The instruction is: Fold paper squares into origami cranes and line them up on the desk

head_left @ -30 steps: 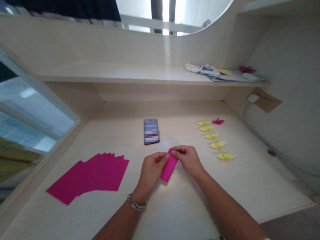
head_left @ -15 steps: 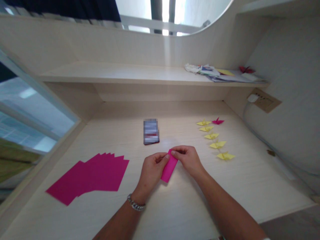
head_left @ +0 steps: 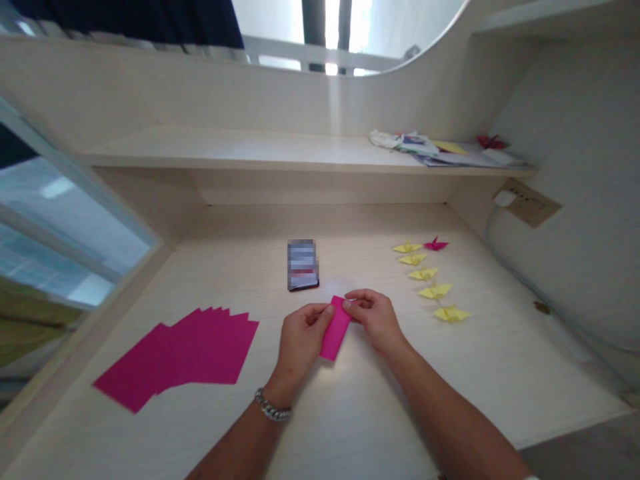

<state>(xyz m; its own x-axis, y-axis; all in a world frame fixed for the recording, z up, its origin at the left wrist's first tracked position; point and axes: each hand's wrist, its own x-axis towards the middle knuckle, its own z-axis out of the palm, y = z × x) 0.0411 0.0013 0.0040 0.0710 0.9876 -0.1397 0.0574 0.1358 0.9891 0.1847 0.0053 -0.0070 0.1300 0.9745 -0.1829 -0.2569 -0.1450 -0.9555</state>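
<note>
A folded strip of pink paper (head_left: 335, 335) is held tilted between both hands above the desk. My left hand (head_left: 303, 337) pinches its upper left edge with thumb and fingers; a chain bracelet circles that wrist. At the upper right edge, my right hand (head_left: 374, 319) grips the same paper with thumb and forefinger. To the left lies a fan of pink paper sheets (head_left: 200, 347). On the right stand several yellow paper cranes (head_left: 436, 291) in a slanting row, with one pink paper crane (head_left: 435, 245) at the far end.
A phone (head_left: 303, 265) with a blurred screen lies beyond the hands. Papers (head_left: 425, 145) are piled on the shelf (head_left: 240, 150) at the back. A plug (head_left: 505, 198) sits in the wall socket, its cable (head_left: 510, 267) running along the desk's right side.
The pink paper has turned slightly and shows a wider face at its top end. My right fingers have shifted a little along its right edge.
</note>
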